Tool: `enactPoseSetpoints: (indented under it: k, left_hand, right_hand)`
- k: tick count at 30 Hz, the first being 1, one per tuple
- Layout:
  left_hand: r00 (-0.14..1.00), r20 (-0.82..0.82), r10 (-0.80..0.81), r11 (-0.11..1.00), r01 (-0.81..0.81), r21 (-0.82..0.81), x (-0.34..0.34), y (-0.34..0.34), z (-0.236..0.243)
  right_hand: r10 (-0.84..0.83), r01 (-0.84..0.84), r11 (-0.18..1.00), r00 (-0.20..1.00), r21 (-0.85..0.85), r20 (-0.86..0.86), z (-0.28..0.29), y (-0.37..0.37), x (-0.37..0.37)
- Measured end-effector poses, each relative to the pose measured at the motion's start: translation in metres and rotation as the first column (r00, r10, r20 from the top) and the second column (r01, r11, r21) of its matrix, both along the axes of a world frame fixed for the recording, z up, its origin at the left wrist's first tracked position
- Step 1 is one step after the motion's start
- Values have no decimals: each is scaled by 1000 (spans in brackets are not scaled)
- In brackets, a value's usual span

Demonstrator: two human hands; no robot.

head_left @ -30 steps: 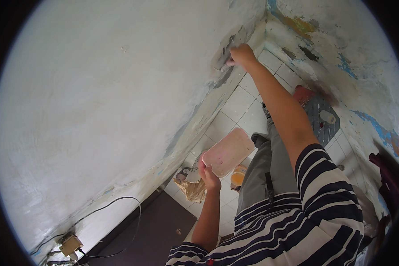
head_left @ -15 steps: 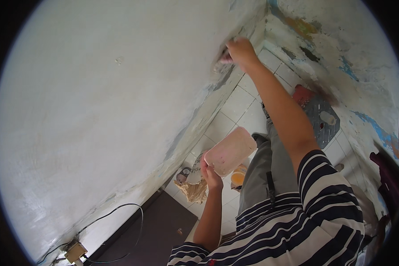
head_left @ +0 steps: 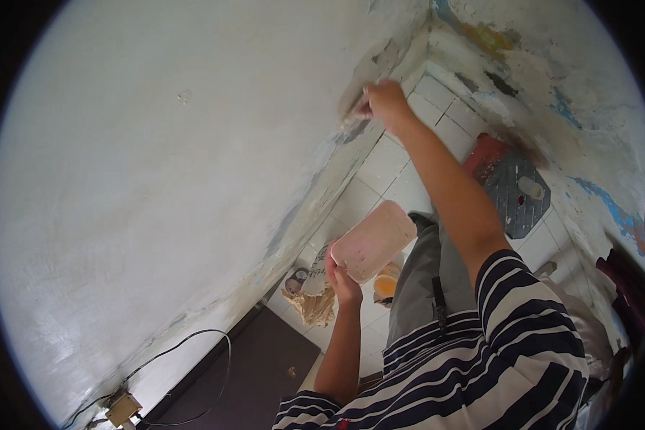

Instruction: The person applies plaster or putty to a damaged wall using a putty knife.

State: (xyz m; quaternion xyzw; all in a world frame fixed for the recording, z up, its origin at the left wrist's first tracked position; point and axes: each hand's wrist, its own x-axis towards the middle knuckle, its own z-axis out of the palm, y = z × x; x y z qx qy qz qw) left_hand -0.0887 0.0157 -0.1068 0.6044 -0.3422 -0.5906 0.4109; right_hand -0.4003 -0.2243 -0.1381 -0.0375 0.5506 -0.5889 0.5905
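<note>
Wrapped round the near left end of a shallow pink plastic tub point(head_left: 376, 240) is my left hand point(head_left: 345, 284). Pale smears and a few darker pink spots mark the tub's face. My right hand point(head_left: 388, 104) is stretched far forward, closed on a thin flat tool like a putty knife point(head_left: 352, 113), seen nearly edge-on and blurred. Its blade meets the lower part of the left wall point(head_left: 172, 165), at a grey-brown damp-looking patch near the corner. My fingers hide the tool's handle.
On the white tiled floor point(head_left: 383, 168) are crumpled brown paper point(head_left: 312, 308), an orange-topped container point(head_left: 386, 283), a red object point(head_left: 489, 152) and a grey slatted mat point(head_left: 516, 193). A cable loops from a small box point(head_left: 123, 408) at lower left. The right wall point(head_left: 602, 115) is peeling.
My right hand has shifted slightly down and nearer along the wall, and the tool now shows more edge-on. The tub in my left hand has barely moved.
</note>
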Motion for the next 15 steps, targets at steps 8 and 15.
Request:
enactPoseSetpoints:
  k: [8,15]
  left_hand:
    - [999,49,7,1000,-8,20,1,-6,15]
    - [987,56,-151,987,153,-44,7,0,0]
  right_hand:
    - [45,-48,999,963,-6,-265,20,68,-61]
    - [-3,-22,990,985,-143,-170,35,-4,-33]
